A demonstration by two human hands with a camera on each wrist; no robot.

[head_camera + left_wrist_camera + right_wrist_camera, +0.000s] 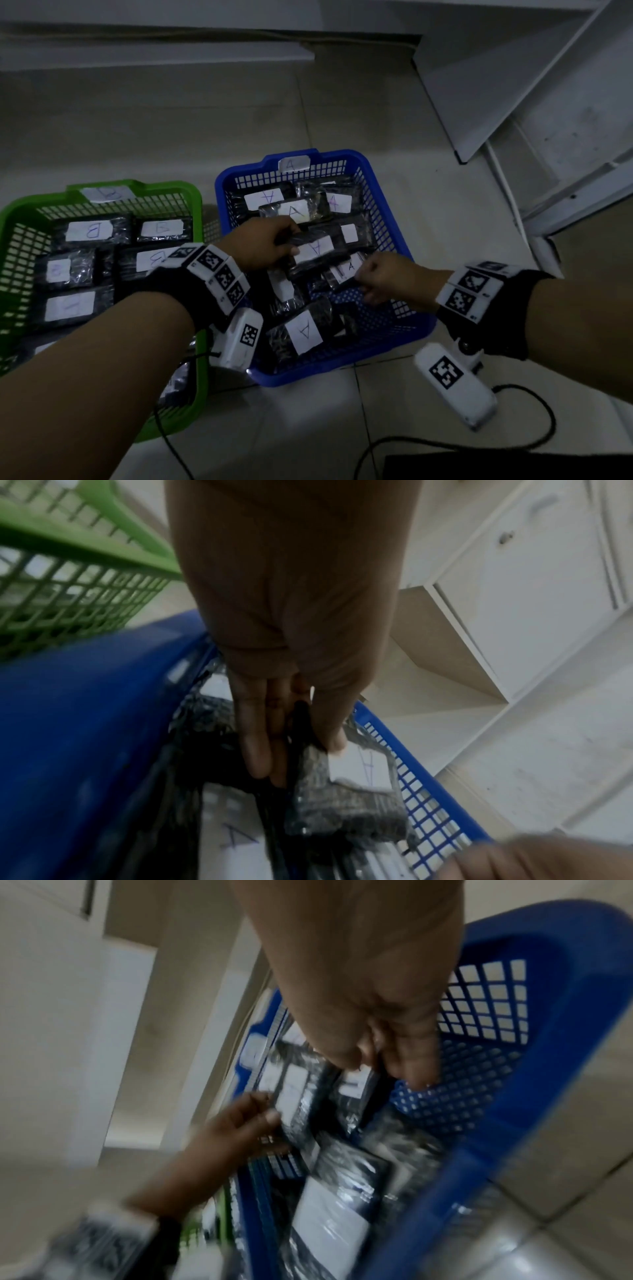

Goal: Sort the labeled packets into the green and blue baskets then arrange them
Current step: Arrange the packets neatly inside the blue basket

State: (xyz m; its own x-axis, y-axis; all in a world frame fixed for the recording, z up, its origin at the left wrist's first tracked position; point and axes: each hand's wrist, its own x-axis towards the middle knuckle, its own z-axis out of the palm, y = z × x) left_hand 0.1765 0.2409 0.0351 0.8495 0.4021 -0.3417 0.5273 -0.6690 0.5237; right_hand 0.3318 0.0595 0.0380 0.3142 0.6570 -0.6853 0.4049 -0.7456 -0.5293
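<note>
A blue basket (404,240) tagged A holds several dark packets with white A labels. A green basket (20,212) tagged B, to its left, holds several B-labelled packets (89,230). My left hand (265,245) reaches over the blue basket and grips one A packet (317,251) by its left end, thumb on top and fingers beneath, as the left wrist view confirms with the same packet (346,799). My right hand (378,279) pinches the near edge of another A packet (346,272) low in the basket; in the blurred right wrist view its fingertips (411,1074) touch the blue basket floor (455,1096).
Both baskets sit on a pale tiled floor (205,130). White cabinet panels (513,85) stand at the back right. A black cable (534,442) loops on the floor at the lower right, beside a dark object (496,467) at the bottom edge.
</note>
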